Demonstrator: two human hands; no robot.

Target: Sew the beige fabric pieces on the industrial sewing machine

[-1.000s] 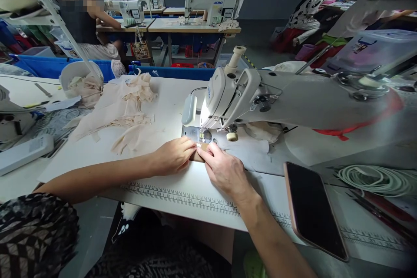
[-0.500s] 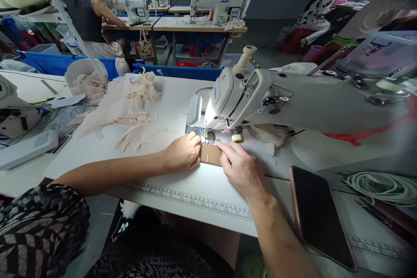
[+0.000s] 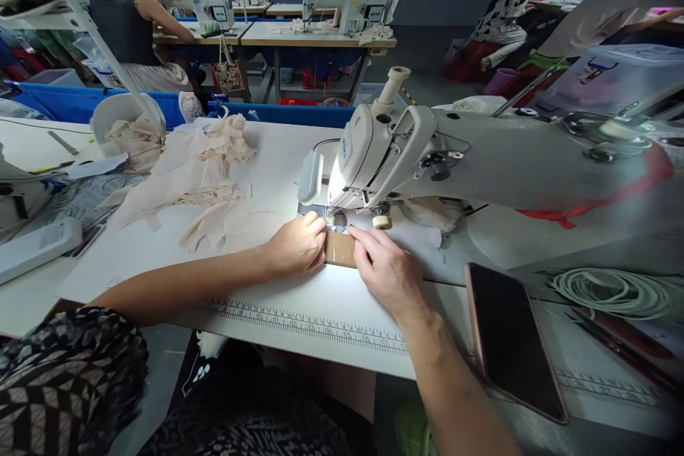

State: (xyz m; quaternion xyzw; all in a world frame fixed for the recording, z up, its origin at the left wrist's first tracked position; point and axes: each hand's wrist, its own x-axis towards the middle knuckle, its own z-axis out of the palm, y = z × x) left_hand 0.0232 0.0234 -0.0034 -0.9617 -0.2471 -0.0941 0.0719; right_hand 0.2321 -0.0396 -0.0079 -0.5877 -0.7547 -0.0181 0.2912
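My left hand (image 3: 296, 246) is closed at the needle of a white sewing machine (image 3: 368, 149), its fingers bent and pinched together. Whatever lies between those fingertips is too small and hidden to make out. On the other side of the needle, my right hand (image 3: 389, 269) rests low on the table with its index finger stretched toward the presser foot (image 3: 336, 219). A brown shiny plate (image 3: 340, 249) lies between both hands, just in front of the foot. The machine's lamp lights this spot brightly.
Beige fabric pieces (image 3: 214, 178) lie left of the machine. A phone (image 3: 516, 338) and a coil of pale cord (image 3: 614, 292) lie to the right. A printed ruler (image 3: 310, 328) runs along the table's front edge. Across the way, a person (image 3: 128, 21) sits at another machine.
The whole view has shifted slightly, so everything sits a little further left. Both hands keep nearly the same place by the needle.
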